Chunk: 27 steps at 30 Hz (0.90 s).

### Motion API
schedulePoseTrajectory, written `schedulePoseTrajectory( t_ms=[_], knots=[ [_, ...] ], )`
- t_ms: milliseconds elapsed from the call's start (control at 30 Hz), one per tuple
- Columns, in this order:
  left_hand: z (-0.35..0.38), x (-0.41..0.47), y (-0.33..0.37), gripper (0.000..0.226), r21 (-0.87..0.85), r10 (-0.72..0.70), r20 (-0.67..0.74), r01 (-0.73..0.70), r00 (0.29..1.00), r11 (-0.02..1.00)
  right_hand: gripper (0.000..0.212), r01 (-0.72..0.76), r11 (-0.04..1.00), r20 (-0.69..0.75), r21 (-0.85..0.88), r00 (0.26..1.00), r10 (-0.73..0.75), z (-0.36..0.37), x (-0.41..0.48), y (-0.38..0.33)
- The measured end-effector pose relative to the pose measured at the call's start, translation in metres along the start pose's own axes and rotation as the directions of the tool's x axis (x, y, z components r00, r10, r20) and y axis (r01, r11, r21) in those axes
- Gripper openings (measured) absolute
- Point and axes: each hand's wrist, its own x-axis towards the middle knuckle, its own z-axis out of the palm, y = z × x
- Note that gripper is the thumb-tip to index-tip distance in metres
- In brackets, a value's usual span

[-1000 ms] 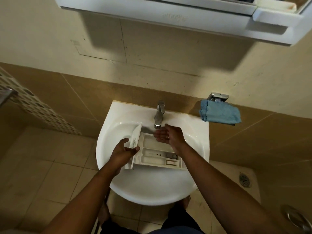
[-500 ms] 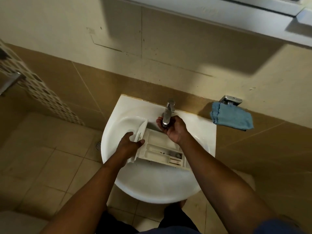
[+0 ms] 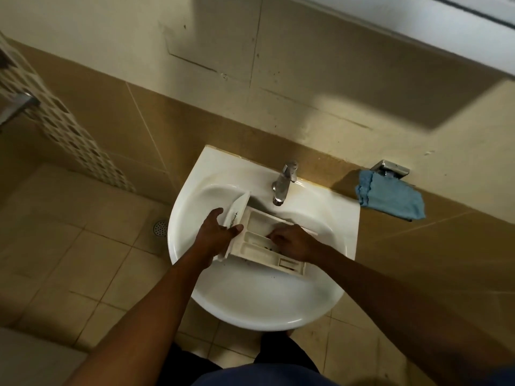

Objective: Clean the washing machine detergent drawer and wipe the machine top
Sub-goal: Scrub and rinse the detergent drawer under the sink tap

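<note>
Step in hand: cleaning the drawer, and the machine top is not in view. The white plastic detergent drawer (image 3: 264, 240) lies inside the white ceramic wash basin (image 3: 250, 302), across the middle of the bowl, with its front panel toward the basin's left side and its open compartments facing up. Your left hand (image 3: 214, 235) has its grip clamped on that front panel, thumb on the lettered face and fingers behind it, steadying the drawer against the bowl. Your right hand (image 3: 292, 242) is down in the middle compartments with its fingers curled. Whether that grip is pinched on anything or just rubbing the plastic bare, you cannot tell from here. Dark specks show in the compartment nearest the basin's front rim, so residue looks to remain. The chrome tap (image 3: 282, 182) stands at the back of the basin, its spout just behind the drawer's far edge. No stream is visible at the spout. A folded blue cloth (image 3: 390, 199) hangs on a chrome holder beyond the basin's right edge, untouched. Judgement: mid-scrub, drawer not finished. The next move probably calls for working the right fingertips along each divider toward the specked end, then bringing the drawer under the spout to rinse. Hold the left grip firm, since wet plastic may slip on glazed ceramic.
</note>
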Motion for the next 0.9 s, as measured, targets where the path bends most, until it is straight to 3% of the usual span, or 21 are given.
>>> schedulePoseTrajectory(
  t_ms=[100,233,333,433,533,633,733,800,900],
  knots=[
    [0.001,-0.001,0.001,0.085,-0.006,0.008,0.0,-0.008,1.0,1.0,0.045,0.063,0.975,0.042,-0.215,0.998,-0.056,-0.002,-0.024,0.024],
    [0.001,-0.002,0.003,0.086,0.013,0.009,0.003,-0.009,1.0,1.0,0.057,-0.105,0.923,0.118,-0.369,0.98,0.159,-0.002,-0.011,0.003],
    [0.003,-0.002,0.004,0.085,0.033,0.018,-0.005,-0.018,1.0,0.999,0.049,-0.187,0.941,-0.093,-0.283,0.982,0.167,0.004,0.007,-0.036],
    [0.003,-0.003,0.005,0.084,0.058,0.027,-0.006,-0.027,1.0,0.998,0.056,-0.198,0.98,-0.11,-0.027,0.975,0.194,0.026,0.007,-0.058],
    [0.003,-0.002,0.004,0.084,0.056,0.024,-0.011,-0.023,1.0,0.998,0.065,-0.198,0.974,-0.261,-0.111,0.951,0.164,0.058,-0.012,-0.047],
    [0.003,-0.002,0.002,0.084,0.052,0.027,-0.021,-0.026,0.999,0.998,0.07,-0.293,0.943,-0.419,-0.158,0.884,0.205,0.071,-0.026,-0.012],
    [0.003,-0.002,0.002,0.083,0.054,0.028,-0.019,-0.027,0.999,0.998,0.059,-0.355,0.903,-0.503,-0.241,0.841,0.196,0.064,-0.031,-0.005],
    [0.003,-0.003,0.003,0.084,0.053,0.025,-0.028,-0.024,0.999,0.998,0.062,-0.394,0.88,-0.454,-0.264,0.856,0.247,0.051,-0.023,-0.024],
    [0.004,-0.003,0.002,0.086,0.059,0.021,-0.032,-0.019,0.999,0.998,0.073,-0.509,0.847,-0.27,-0.151,0.846,0.46,0.039,-0.001,-0.053]
  ],
)
